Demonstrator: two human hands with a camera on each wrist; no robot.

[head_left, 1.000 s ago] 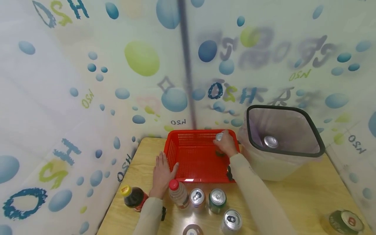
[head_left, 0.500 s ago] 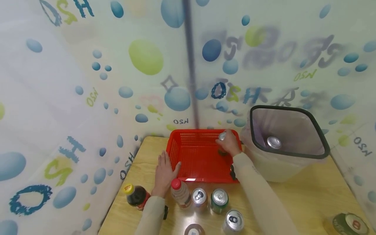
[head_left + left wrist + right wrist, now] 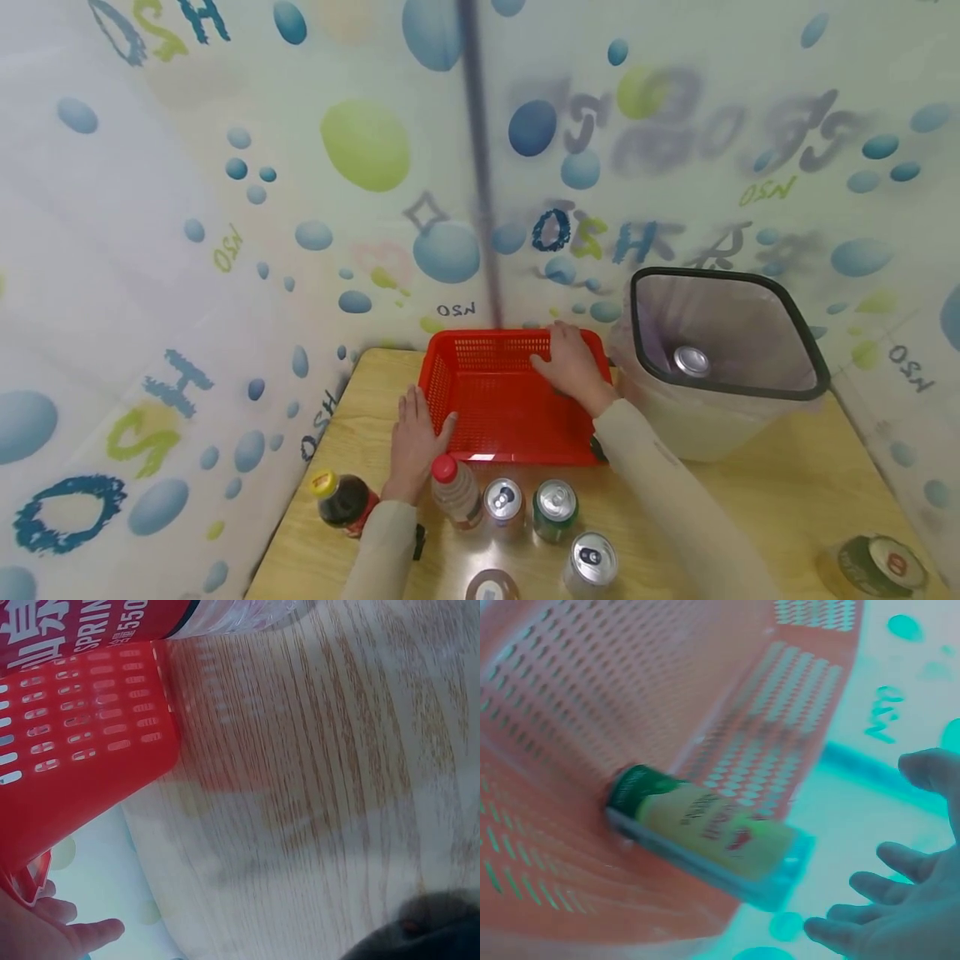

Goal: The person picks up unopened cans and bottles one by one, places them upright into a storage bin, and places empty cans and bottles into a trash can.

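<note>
Red basket (image 3: pixel 491 417) on wood table (image 3: pixel 772 483), patterned walls (image 3: pixel 270 92)

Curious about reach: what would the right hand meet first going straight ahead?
Probably the patterned wall; the right hand overlaps the far rim of the red basket, but depth is unclear, so that rim might come first.

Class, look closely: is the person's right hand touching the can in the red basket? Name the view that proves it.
Apart. The right wrist view shows background between the right hand, its fingers spread, and the can.
</note>
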